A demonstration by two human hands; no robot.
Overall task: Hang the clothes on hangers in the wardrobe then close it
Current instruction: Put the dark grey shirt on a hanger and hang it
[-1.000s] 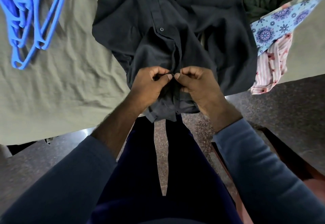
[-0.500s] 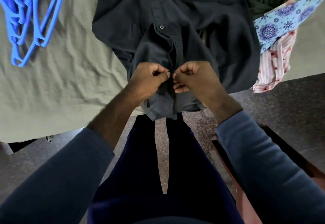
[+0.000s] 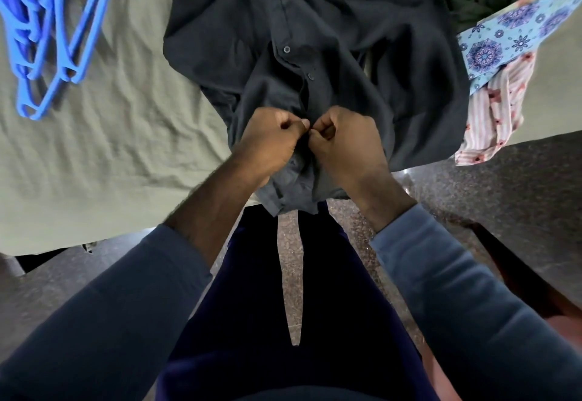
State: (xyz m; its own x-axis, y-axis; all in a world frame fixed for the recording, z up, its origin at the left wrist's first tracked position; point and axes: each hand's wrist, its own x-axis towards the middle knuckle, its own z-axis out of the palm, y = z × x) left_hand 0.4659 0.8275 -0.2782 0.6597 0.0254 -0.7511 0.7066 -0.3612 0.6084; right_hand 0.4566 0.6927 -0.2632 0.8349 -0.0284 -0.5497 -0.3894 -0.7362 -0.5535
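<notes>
Item, six o'clock, nearest: speckled stone floor [image 3: 504, 186] under my legs. Item, centre: left hand [image 3: 271, 142] and right hand [image 3: 346, 142], knuckles almost meeting, each pinching the front placket of the dark shirt [image 3: 346, 38] between thumb and curled forefinger. Shirt: charcoal, matte, creased weave, small round buttons; lies on wrinkled olive sheet [image 3: 110, 149], hem overhanging its edge. Ten o'clock: blue hangers [image 3: 47, 38], thin plastic, tangled. Two o'clock: heaped clothes [image 3: 491, 54], blue floral, pink stripe, dark green. Progress, by my estimate: early. I am buttoning; the heap is unhung, and the wardrobe is out of view.
</notes>
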